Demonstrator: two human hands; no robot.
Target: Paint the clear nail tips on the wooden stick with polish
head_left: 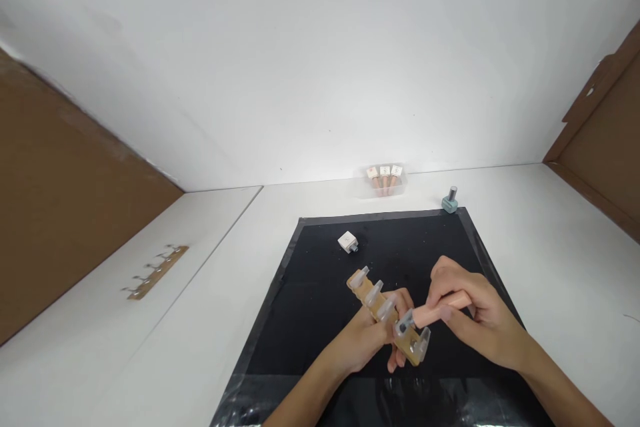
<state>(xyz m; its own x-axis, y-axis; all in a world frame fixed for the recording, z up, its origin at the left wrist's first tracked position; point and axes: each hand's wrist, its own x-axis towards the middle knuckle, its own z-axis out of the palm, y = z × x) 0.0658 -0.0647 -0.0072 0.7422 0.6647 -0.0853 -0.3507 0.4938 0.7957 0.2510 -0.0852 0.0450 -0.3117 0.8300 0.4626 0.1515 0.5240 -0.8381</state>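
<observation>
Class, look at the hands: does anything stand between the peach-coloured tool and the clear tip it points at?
Nothing visible does. The right hand holds the peach-coloured tool end-on at the clear tip on the wooden strip in the left hand. The white block lies beyond, out of the way.

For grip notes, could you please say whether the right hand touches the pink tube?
Touching: the head view shows the right hand gripping the pink tube between thumb and fingers.

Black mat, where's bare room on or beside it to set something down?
Bare: black mat between white block and left forearm; table between mat and right-side cardboard. Crowded: where the left hand holds the wooden strip and right hand the pink tube.
</observation>
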